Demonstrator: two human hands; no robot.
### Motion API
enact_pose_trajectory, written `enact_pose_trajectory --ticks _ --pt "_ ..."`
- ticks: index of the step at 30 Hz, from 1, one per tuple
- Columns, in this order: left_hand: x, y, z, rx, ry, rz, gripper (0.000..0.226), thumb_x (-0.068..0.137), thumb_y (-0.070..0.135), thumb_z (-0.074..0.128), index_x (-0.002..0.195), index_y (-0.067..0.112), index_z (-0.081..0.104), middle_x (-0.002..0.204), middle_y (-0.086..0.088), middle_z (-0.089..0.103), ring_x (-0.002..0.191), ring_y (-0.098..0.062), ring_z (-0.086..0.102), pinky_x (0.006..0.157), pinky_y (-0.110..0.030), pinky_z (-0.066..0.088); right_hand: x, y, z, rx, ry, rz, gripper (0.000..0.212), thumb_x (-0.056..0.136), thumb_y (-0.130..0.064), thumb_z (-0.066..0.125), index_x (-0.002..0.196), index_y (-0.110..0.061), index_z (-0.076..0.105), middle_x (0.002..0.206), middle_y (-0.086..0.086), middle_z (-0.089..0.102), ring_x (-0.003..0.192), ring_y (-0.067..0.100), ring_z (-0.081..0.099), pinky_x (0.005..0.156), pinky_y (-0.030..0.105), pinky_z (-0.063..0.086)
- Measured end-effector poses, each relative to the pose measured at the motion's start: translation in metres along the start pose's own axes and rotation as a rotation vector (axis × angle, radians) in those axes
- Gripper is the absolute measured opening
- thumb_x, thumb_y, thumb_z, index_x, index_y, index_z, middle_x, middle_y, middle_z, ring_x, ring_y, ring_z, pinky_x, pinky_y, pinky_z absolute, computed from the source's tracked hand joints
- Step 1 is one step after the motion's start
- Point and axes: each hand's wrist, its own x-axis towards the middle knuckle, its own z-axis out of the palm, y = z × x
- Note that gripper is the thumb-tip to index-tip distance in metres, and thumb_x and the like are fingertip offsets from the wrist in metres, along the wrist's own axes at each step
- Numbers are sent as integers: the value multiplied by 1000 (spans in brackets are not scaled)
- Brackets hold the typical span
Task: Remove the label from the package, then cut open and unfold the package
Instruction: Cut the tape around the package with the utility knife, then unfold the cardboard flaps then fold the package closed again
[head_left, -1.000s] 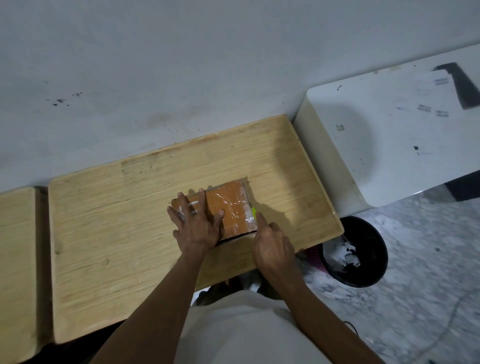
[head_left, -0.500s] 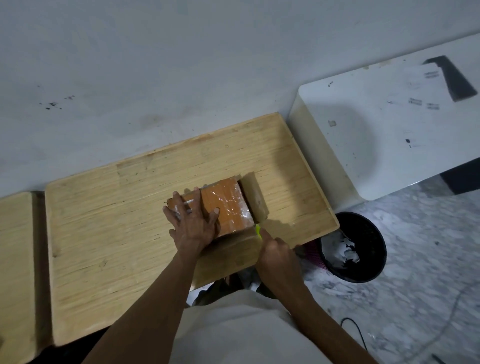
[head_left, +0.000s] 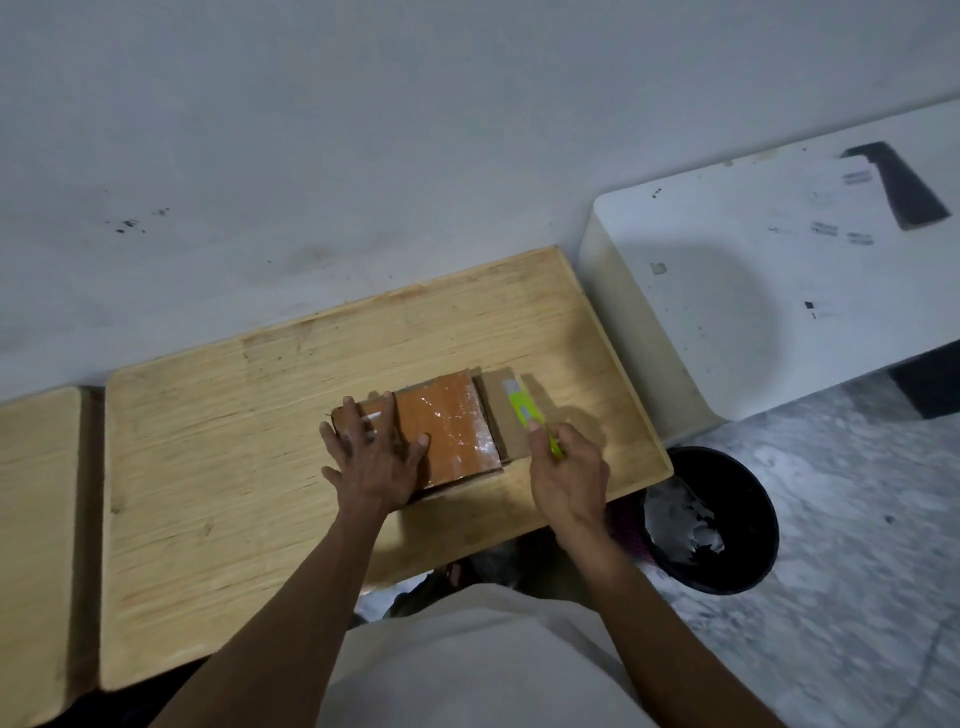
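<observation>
Left hand pressing flat on the package, right hand gripping the cutter beside it; a slipping blade could nick the spread fingers.

Wooden table, white bench beside it, black bin on marble floor.

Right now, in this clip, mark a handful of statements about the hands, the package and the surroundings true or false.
1. The left hand lies flat on the package. True.
2. The right hand is empty. False: it grips a yellow-green cutter.
3. The side flap on the right is folded out on the wooden table. True.
4. The black bin stands on the table. False: it stands on the floor, beside the table's right end.
5. The package lies on the white table. False: it lies on the wooden one.
</observation>
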Motion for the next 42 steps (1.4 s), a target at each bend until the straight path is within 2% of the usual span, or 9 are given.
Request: enact_pose_trajectory --ticks 5,8,14,16,19,23,26,34,42 --pt "-11 -7 4 -15 32 -22 83 88 74 43 153 51 -3 162 7 -29 149 -38 -25 113 -73 11 19 -1 -2 65 -35 -48 29 100 -25 51 76 -10 60 67 4 56 62 15 51 55 22 42" --pt "-14 -8 7 -18 28 -36 82 87 76 41 153 51 -1 161 7 -32 149 -36 -26 114 -73 10 36 3 -5 27 -160 -53 20 101 -21 45 95 -12 62 83 7 65 71 19 59 60 31 47" --pt "-13 -5 9 -32 14 -63 84 84 79 38 152 54 -3 158 12 -37 149 -34 -28 114 -74 10 65 12 -11 125 -322 -52 26 101 -14 43 119 -22 59 93 -10 70 54 4 50 53 28 42" --pt "-11 -4 8 -30 7 -73 84 84 79 39 152 55 -4 158 12 -37 149 -34 -28 114 -74 11 77 17 -9 136 -352 -17 27 101 -16 43 123 -18 59 86 -12 63 62 6 52 61 31 44" --pt "-14 -2 8 -5 19 -83 84 87 74 43 152 53 -4 159 10 -36 149 -34 -25 114 -73 15 98 28 0 -68 -186 -41 31 100 -15 46 129 -14 58 108 7 56 93 19 56 83 30 44" --pt "-11 -8 11 36 63 -79 84 90 67 48 155 48 -2 163 6 -29 151 -35 -21 114 -70 20 123 38 13 -249 -30 -11 21 93 -12 53 110 -8 66 104 15 59 99 31 54 77 31 43" --pt "-5 -23 19 105 96 -20 88 84 79 33 155 45 -6 165 1 -24 153 -33 -16 118 -65 15 131 39 16 -368 -10 36 13 89 -24 57 93 -15 66 95 8 61 95 30 58 75 40 53" --pt "1 -35 26 124 92 -19 87 82 83 22 154 46 -12 165 0 -23 153 -32 -15 118 -65 14 136 37 16 -501 18 101 13 88 -30 65 89 -19 71 94 15 65 101 36 56 94 50 46" --pt "-6 -33 28 54 129 -8 91 81 82 21 157 40 -7 164 2 -26 153 -32 -14 121 -55 10 123 43 23 -389 -59 -145 13 91 -26 62 90 -16 69 93 6 67 92 28 60 79 39 51"
